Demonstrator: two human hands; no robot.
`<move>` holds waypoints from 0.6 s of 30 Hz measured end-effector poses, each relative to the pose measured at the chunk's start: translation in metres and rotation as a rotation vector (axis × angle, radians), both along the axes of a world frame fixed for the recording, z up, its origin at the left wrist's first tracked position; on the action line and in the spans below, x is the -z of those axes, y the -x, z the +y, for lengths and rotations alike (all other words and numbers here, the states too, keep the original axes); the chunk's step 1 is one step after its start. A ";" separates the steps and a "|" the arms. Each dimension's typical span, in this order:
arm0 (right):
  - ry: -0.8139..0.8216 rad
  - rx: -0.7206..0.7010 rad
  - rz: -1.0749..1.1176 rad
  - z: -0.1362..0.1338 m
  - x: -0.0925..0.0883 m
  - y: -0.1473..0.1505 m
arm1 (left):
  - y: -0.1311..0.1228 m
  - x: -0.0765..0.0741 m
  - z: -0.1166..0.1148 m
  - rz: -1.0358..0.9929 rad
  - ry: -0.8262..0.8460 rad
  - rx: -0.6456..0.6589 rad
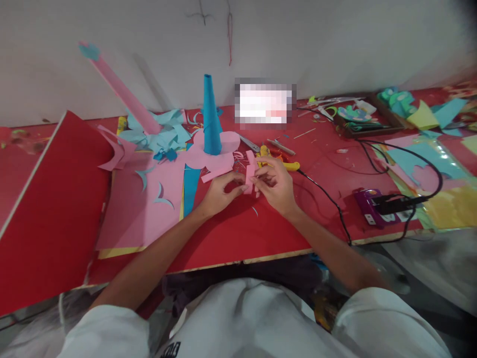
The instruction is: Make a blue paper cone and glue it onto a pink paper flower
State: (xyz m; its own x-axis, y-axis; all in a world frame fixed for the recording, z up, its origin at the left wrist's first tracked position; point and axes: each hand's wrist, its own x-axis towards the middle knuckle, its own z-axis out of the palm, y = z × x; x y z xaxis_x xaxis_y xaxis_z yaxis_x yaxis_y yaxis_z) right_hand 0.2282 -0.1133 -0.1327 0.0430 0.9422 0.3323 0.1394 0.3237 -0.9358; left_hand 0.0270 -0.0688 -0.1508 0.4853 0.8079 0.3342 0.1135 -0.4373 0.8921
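Observation:
Both my hands meet over the red table (238,233) and pinch a small folded pink paper piece (249,175). My left hand (220,191) grips its left side with fingers curled. My right hand (274,183) holds its right side between thumb and fingertips. Just behind them lies a loose pink paper strip (216,174). A blue paper cone (210,119) stands upright on a pink flower-shaped sheet (229,144) beyond my hands.
Pink sheets (141,209), a blue strip (191,186) and blue scraps (156,136) lie left, beside a red board (48,209) and a leaning pink tube (124,94). A yellow-handled tool (286,164) with black cable, scissors (249,144), a purple power strip (368,206) and a tray (367,122) sit right.

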 end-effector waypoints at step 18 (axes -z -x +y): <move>-0.100 0.227 -0.017 0.013 -0.004 -0.021 | 0.003 -0.001 -0.004 0.353 -0.236 0.031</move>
State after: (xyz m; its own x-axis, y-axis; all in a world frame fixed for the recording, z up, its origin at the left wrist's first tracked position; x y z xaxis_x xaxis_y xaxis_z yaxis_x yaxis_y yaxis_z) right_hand 0.2493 -0.1002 -0.1287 0.2432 0.8717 0.4254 0.2342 0.3729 -0.8979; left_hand 0.0239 -0.0727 -0.1498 0.6258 0.7126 0.3171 0.3782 -0.6328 0.6757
